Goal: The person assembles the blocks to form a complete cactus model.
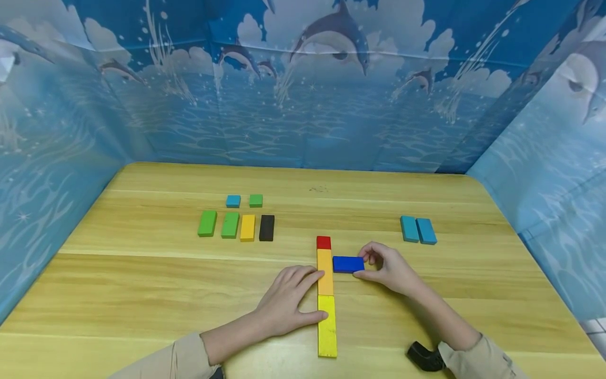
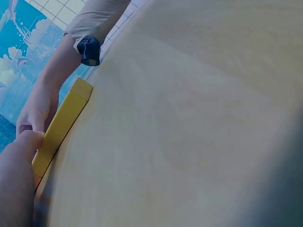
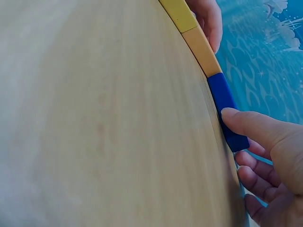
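Observation:
A column of flat blocks lies on the table: a small red block at the far end, an orange block, then a yellow block nearest me. My left hand rests against its left side, index fingertip on the orange block and thumb on the yellow one, fingers fairly straight. On the other side, my right hand pinches the right end of a dark blue block between thumb and fingers. That block lies crosswise, its left end close beside the orange block. The right wrist view shows the thumb on the blue block's side.
Back left lie green blocks, a yellow-orange block, a black block, a small blue block and a small green block. Two light blue blocks lie at right. A dolphin-print curtain borders the table.

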Motion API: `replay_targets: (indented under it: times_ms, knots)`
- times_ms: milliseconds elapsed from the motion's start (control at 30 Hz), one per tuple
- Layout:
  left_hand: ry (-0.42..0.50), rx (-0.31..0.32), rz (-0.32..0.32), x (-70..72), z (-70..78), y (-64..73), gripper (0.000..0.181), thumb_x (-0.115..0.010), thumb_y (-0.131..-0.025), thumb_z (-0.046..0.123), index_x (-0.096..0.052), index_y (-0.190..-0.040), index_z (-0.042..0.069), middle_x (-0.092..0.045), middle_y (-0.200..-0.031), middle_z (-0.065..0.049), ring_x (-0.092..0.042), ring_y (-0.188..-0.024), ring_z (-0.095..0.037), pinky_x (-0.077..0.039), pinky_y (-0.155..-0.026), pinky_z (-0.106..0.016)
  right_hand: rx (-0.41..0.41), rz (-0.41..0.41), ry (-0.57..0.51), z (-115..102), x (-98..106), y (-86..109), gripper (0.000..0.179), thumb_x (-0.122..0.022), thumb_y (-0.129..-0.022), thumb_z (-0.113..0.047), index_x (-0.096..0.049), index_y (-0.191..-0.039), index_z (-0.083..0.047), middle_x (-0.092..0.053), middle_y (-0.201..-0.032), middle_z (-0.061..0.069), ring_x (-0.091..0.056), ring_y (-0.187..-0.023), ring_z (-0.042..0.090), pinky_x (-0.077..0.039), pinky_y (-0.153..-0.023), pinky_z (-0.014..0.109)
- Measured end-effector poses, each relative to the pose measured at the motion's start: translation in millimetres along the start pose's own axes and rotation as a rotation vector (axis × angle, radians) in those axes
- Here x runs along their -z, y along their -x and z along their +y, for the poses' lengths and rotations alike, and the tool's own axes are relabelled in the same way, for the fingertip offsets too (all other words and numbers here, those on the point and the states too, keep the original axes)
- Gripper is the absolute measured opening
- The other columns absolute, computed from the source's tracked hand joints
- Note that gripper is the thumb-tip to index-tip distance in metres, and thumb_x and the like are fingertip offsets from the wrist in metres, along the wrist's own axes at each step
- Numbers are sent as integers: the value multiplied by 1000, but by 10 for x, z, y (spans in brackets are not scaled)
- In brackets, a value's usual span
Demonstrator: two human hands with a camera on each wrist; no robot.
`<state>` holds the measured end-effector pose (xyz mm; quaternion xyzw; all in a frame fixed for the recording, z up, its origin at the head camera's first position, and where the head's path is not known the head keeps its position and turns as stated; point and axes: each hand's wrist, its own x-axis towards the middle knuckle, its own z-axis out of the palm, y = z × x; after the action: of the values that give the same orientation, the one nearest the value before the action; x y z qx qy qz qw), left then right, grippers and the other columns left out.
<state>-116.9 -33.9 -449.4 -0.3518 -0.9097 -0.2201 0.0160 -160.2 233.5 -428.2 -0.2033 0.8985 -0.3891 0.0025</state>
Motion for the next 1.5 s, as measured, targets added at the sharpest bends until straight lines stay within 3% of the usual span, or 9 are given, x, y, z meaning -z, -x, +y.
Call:
replay_targets:
  times_ms: [1200,1500]
  knots:
    - [9,5,-9,38,13,-4,73,-42,-84,66,-35,-140,20,-38,-138,1,-32,-125,-19,-24,-105,-42,38,-56,18,-47,9,-27,33,-79,-71,-20,-59,-95,-9,-51,-79,-3,-46,-72,12,-41,-60,21]
    - [13,7,-10,38,16,-2,73,-41,-84,66,-36,-140,20,-39,-137,1,-33,-125,-19,-25,-105,-42,4,-89,-5,-28,231,-40,37,-72,-78,-27,-59,-107,-8,-55,-86,2,-50,-78,17,-45,-67,25]
